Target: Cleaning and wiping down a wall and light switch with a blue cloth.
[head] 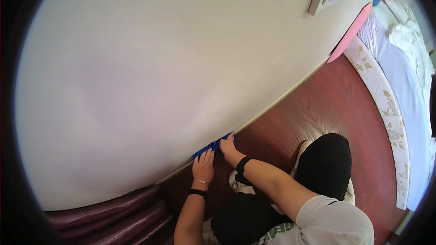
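A blue cloth (213, 145) lies stretched along the cream baseboard (265, 109), where the pale wall meets the dark red wood-patterned floor. Both of my hands press on it. My left hand (203, 169) rests on the cloth's left end, fingers pointing up toward the wall. At the other end my right hand (229, 148) grips the cloth, with its thumb and fingers bent around the edge. Part of the cloth is hidden under my fingers. Black bands circle both wrists, and a thin bracelet sits on the left one.
Purple curtain fabric (119, 216) hangs at the lower left. To the right stands a bed with a floral-patterned side (388, 109) and pale bedding (402, 64). A pink panel (352, 32) leans near the wall. My bent knee (325, 163) and shoe (240, 182) are close by.
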Action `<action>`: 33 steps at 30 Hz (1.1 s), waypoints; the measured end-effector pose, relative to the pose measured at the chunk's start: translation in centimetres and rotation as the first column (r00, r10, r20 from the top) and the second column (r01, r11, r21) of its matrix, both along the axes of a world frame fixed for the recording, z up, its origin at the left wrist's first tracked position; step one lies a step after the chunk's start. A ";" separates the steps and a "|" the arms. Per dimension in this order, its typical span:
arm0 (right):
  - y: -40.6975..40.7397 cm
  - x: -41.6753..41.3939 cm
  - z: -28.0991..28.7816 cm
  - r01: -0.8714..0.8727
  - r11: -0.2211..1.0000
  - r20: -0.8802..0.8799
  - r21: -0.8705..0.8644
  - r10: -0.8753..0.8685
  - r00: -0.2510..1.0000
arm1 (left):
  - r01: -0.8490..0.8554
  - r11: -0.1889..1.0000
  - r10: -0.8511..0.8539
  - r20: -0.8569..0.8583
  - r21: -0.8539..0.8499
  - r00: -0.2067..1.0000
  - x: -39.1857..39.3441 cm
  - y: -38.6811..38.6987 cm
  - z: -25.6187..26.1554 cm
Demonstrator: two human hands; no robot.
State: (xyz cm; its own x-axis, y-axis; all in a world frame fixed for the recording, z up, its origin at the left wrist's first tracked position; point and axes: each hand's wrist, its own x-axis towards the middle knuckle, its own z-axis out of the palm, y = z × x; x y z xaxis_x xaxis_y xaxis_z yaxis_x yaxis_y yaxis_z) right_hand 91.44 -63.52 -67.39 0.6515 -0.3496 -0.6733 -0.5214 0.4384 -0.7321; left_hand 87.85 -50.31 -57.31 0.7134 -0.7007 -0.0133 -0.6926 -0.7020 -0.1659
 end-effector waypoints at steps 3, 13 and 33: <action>-2.6 0.3 -0.2 0.087 0.988 -0.018 -0.128 -0.090 0.996 | 0.028 0.998 -0.025 0.040 -0.059 0.999 0.4 -1.9 1.5; -17.3 1.5 2.6 0.349 0.850 0.304 -0.395 -0.238 0.923 | 0.248 0.958 -0.245 0.038 -0.145 0.969 4.0 -15.0 1.1; -32.5 4.6 23.1 0.761 0.450 0.794 -0.467 -0.165 0.585 | 0.325 0.913 -0.192 0.441 -0.248 0.877 5.1 -29.9 24.3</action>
State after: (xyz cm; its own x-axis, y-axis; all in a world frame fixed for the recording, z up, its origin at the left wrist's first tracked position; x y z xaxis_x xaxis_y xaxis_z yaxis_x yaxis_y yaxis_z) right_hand 96.08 -96.05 -44.33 0.3042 -0.8556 0.4188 0.2341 -0.3590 -0.9035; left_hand 92.99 -80.25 -33.01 0.4028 -0.7813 0.4767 -0.7764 -0.5675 -0.2741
